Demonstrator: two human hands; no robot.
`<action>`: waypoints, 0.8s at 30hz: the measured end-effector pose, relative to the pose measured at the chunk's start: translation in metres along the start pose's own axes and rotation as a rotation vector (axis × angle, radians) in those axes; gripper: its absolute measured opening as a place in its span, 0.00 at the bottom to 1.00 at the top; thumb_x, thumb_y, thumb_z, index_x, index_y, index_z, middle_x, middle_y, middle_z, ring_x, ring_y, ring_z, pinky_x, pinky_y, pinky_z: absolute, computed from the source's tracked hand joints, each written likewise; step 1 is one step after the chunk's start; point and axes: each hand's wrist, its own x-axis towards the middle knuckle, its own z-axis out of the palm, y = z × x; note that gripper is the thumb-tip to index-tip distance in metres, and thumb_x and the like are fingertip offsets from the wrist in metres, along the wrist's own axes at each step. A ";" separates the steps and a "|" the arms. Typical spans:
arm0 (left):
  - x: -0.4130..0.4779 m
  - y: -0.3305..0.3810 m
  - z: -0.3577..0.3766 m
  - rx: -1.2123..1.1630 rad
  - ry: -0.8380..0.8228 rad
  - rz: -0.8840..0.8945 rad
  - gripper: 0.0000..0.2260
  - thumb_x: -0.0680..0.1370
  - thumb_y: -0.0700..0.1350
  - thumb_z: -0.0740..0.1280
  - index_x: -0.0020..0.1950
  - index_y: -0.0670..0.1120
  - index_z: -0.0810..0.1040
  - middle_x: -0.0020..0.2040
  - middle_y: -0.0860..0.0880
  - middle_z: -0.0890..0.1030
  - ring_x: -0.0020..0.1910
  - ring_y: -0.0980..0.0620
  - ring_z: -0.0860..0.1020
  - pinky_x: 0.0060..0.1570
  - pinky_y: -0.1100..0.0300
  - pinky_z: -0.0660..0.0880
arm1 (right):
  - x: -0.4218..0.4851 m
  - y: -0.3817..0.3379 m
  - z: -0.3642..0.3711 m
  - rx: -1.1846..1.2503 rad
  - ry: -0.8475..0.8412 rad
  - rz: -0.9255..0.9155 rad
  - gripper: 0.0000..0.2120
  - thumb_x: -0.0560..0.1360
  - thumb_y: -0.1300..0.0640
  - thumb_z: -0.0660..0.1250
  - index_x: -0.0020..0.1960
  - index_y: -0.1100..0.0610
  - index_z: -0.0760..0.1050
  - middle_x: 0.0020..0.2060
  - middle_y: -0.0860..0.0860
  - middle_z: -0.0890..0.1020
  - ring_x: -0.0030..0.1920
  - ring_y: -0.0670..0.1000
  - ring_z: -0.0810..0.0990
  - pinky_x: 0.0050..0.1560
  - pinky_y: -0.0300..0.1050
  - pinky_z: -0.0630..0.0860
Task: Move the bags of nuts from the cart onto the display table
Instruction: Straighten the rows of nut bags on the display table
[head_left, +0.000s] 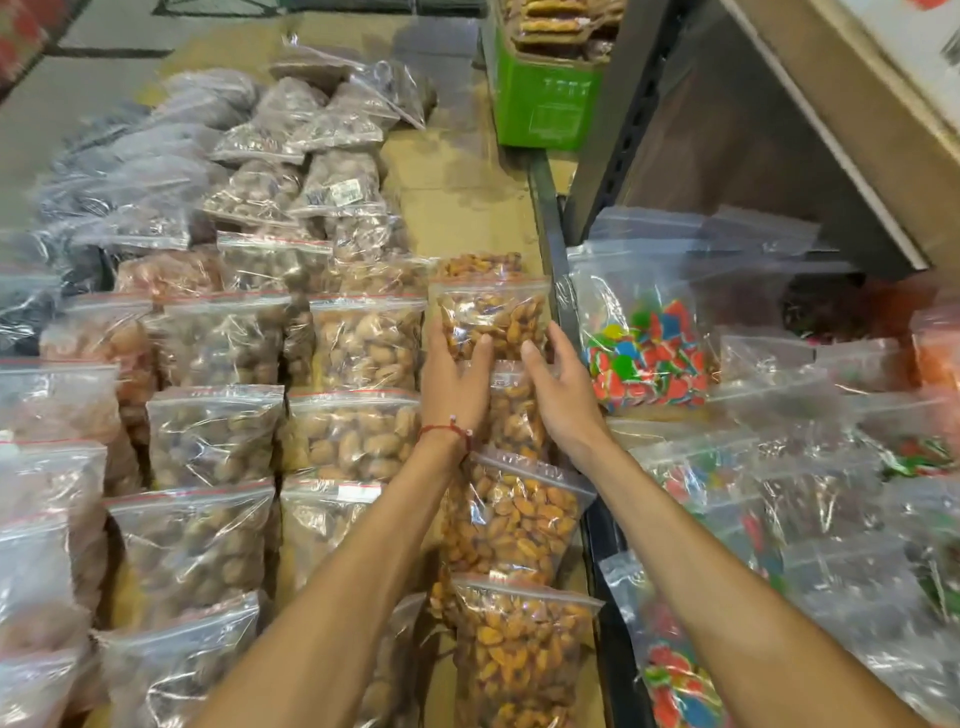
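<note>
At table's (457, 208) right edge: bag of nuts (493, 314)
Left hand (454, 379): fingers (435, 340) gripping it
Right hand (553, 387): fingers gripping it too

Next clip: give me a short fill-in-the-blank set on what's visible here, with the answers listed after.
1. The left hand and right hand hold one bag of nuts in the table's ____ column of bags.
2. The bracelet on the left wrist is ____.
3. The box at the far end is ____.
4. The candy bags lie to the nuts' ____.
Answers: rightmost; red; green; right.
</note>
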 end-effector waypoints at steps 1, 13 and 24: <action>0.000 -0.004 0.001 -0.019 0.001 0.011 0.34 0.83 0.56 0.64 0.84 0.52 0.52 0.82 0.50 0.62 0.79 0.51 0.63 0.73 0.59 0.61 | 0.002 0.001 0.001 0.009 -0.011 -0.005 0.33 0.86 0.47 0.63 0.86 0.53 0.54 0.84 0.49 0.62 0.74 0.40 0.66 0.70 0.36 0.67; 0.002 -0.020 0.002 -0.032 0.006 0.055 0.30 0.84 0.57 0.62 0.83 0.57 0.52 0.82 0.53 0.61 0.80 0.53 0.60 0.78 0.49 0.61 | 0.003 0.011 0.015 0.068 0.023 0.011 0.30 0.87 0.48 0.61 0.85 0.55 0.56 0.83 0.49 0.63 0.80 0.46 0.64 0.78 0.41 0.63; -0.001 -0.026 0.000 -0.032 -0.012 0.029 0.29 0.85 0.57 0.59 0.84 0.52 0.52 0.83 0.51 0.58 0.81 0.52 0.58 0.79 0.48 0.58 | -0.008 0.016 0.026 0.007 0.104 -0.010 0.34 0.83 0.36 0.61 0.84 0.52 0.63 0.80 0.49 0.70 0.79 0.48 0.69 0.79 0.49 0.67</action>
